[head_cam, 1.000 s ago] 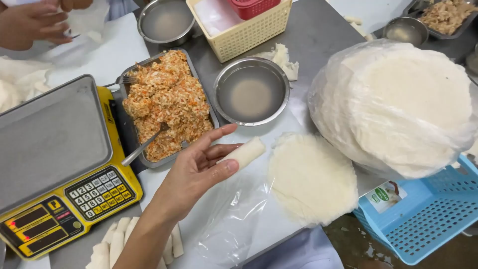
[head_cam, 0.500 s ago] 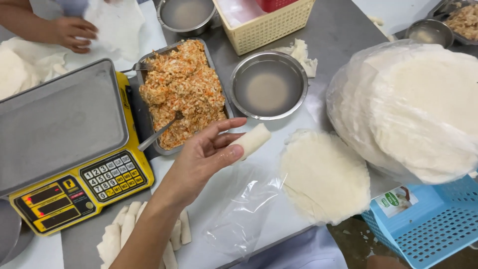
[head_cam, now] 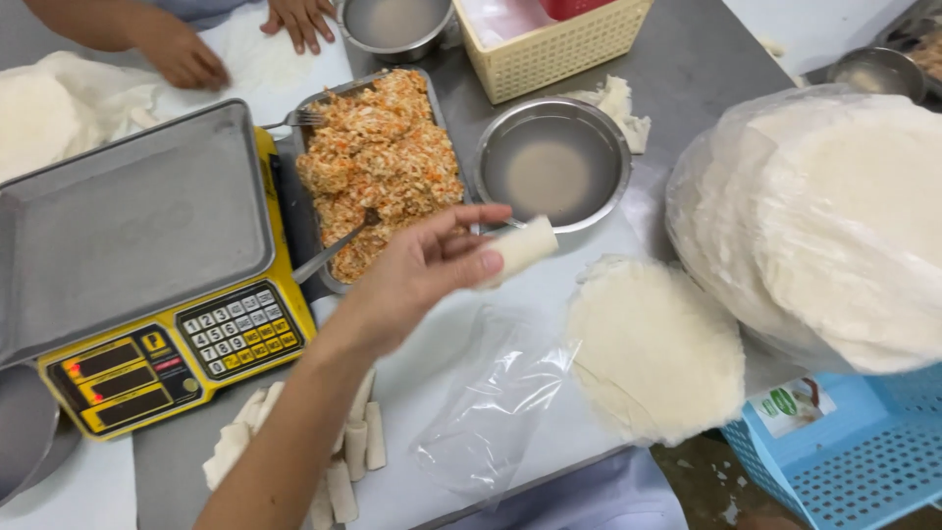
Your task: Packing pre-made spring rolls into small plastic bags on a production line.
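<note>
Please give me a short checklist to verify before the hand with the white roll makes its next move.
1. Left hand grips the white rolled wrapper firmly: ok.
2. Roll ends sealed: cannot tell.
3. Pile of finished white rolls visible by the forearm: ok.
4. Flat round white wrapper lies ready: ok.
5. Metal tray of orange shredded filling holds filling: ok.
6. Right hand: not in view, cannot tell.
</note>
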